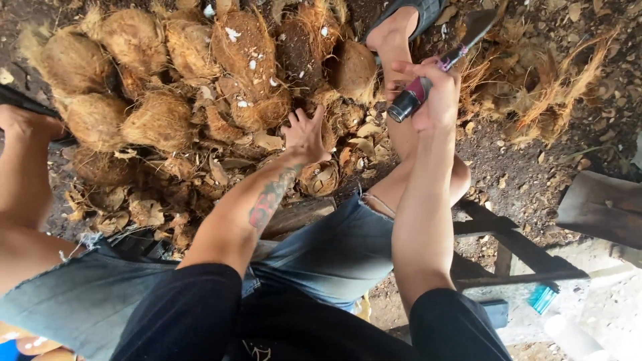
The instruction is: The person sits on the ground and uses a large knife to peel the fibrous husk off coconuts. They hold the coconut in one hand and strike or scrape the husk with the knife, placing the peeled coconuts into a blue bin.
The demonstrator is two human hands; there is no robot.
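Half-husked coconut (319,178) on the ground amid husk scraps, just past the knees, near frame centre. Left hand (305,134) spread open above it at its twelve o'clock, fingers splayed and reaching toward the pile, palm down, gripping nothing; contact with the nut hard to confirm. Tattooed left forearm (267,200) running back toward seven o'clock.

Right hand (436,99) raised at two o'clock from the coconut, clenched around the dark handle of a cleaver (438,63). Handle wrapped in pink tape, butt end pointing back toward the camera, broad blade angled up to one o'clock.

Heap of husked coconuts (194,73) from nine to twelve o'clock of the left hand, brown and fibrous, several flecked with white chips. Loose husk shards (144,210) strewn at eight o'clock, over dark earth.

Right foot (394,30) in a dark sandal planted at twelve o'clock, beside the pile, bare shin beneath the right forearm. Left leg (23,180) bare at the nine o'clock edge. Frayed denim shorts (334,251) and black sleeves in the foreground at six o'clock.

Tangle of stripped coconut fibre (548,87) at two to three o'clock, well apart from the hands. Dark wooden stool frame (515,247) at four o'clock, under the seated person. Weathered wooden plank (598,207) at the three o'clock edge.
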